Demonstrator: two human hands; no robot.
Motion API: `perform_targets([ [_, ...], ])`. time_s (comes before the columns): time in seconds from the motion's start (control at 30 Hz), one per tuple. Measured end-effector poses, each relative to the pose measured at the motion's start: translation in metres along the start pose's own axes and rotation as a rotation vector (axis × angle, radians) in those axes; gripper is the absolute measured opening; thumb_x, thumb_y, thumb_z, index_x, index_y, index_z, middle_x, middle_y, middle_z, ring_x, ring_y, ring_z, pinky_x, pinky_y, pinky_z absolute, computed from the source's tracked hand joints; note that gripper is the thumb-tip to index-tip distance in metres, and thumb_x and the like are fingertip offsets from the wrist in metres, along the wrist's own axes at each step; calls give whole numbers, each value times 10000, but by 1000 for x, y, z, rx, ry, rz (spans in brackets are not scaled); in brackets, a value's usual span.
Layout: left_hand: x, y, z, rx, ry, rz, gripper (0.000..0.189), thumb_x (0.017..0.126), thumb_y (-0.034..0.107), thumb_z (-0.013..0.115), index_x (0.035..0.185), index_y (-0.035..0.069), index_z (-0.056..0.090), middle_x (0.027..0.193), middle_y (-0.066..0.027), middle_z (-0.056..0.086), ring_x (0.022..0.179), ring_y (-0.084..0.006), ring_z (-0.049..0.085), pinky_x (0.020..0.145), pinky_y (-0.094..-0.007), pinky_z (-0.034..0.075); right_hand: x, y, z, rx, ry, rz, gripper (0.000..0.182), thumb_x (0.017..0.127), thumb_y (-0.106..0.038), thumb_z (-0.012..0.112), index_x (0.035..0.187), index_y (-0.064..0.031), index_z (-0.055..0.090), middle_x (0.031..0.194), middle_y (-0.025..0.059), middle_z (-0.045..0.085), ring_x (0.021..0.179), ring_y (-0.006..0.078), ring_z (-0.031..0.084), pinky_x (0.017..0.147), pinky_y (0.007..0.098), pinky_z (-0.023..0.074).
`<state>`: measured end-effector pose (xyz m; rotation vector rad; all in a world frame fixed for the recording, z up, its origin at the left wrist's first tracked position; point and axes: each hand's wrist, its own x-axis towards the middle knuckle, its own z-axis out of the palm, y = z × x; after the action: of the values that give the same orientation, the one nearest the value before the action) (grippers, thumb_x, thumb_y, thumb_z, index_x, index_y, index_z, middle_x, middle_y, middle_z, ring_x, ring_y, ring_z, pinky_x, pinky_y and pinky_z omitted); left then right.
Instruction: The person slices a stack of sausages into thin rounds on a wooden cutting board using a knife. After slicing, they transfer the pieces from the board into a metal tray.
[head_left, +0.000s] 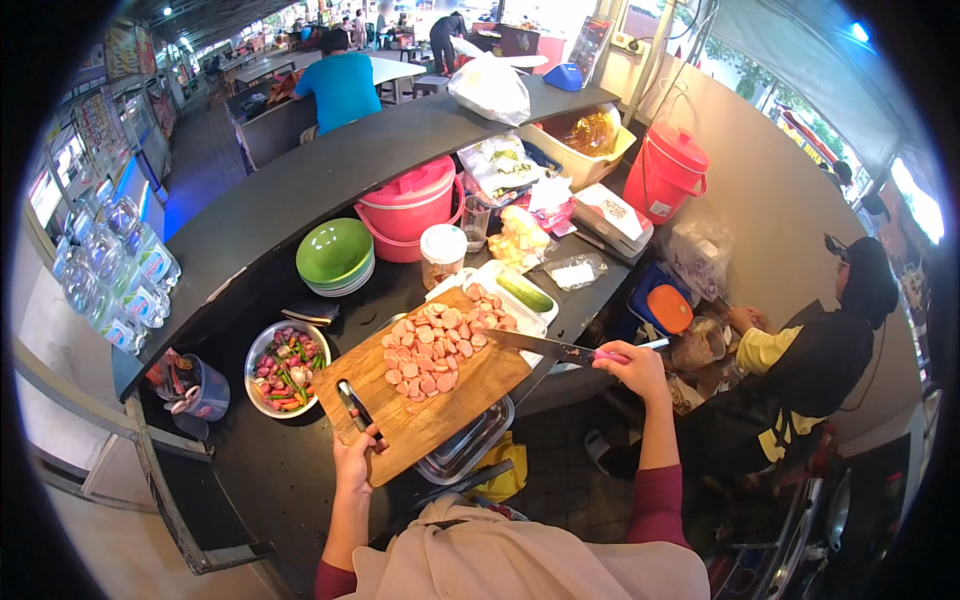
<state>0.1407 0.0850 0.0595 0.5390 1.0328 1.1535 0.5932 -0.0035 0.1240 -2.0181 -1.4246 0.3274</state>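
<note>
My left hand (355, 459) grips the near-left end of a wooden cutting board (442, 397), its fingers through the handle slot. Many thin round sausage slices (431, 349) lie on the board, heaped towards its far-right end. In my right hand (634, 369) is the pink handle of a kitchen knife (544, 347). Its blade points left, with the tip at the slices along the board's right side. Beyond that end sits a white tray (541, 324) holding a cucumber (523, 290). A metal bowl (255, 375) of shallots and chillies stands left of the board.
Green bowls (335, 255) are stacked behind the board, beside a pink lidded bucket (409, 206) and a plastic jar (442, 255). A metal container (480, 442) is partly under the board. Water bottles (120, 270) stand at far left. Another person (795, 360) crouches at right.
</note>
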Motion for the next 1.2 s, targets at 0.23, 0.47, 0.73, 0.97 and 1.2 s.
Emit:
perform_targets([
  [0.23,-2,5,2,9,12,-9,532,727,-115,487,1200,115,403,929,-130,589,634,-215,571,538,-329,506,7,6,-5,24,38,64,217,772,-246,772,930,-106,727,682,5,685,605,66,629,569,226,472],
  [0.47,-7,7,6,88,30,25,552,717,-80,499,1242,76,433,900,-90,588,653,-195,565,589,-329,499,-22,-11,11,150,-15,-66,302,737,-390,791,935,-168,742,790,38,721,714,158,702,660,287,533],
  [0.73,-5,5,2,34,6,26,500,731,-101,501,1183,90,412,896,-81,586,618,-199,566,540,-314,500,-39,-66,27,7,-88,-305,251,749,-420,756,883,-209,739,679,-9,682,578,151,655,532,270,490],
  [0.97,-10,9,9,74,41,44,506,732,-100,499,1195,82,409,908,-92,589,627,-200,570,541,-313,501,-31,-61,26,-86,-37,-302,249,749,-424,753,883,-214,740,673,-7,679,579,157,655,520,281,486],
  [1.2,-10,8,10,108,55,55,550,730,-74,512,1253,78,432,867,-71,590,623,-183,562,569,-316,494,-25,-51,24,-53,55,-321,224,735,-374,773,867,-195,746,705,-4,695,591,162,664,538,277,503],
])
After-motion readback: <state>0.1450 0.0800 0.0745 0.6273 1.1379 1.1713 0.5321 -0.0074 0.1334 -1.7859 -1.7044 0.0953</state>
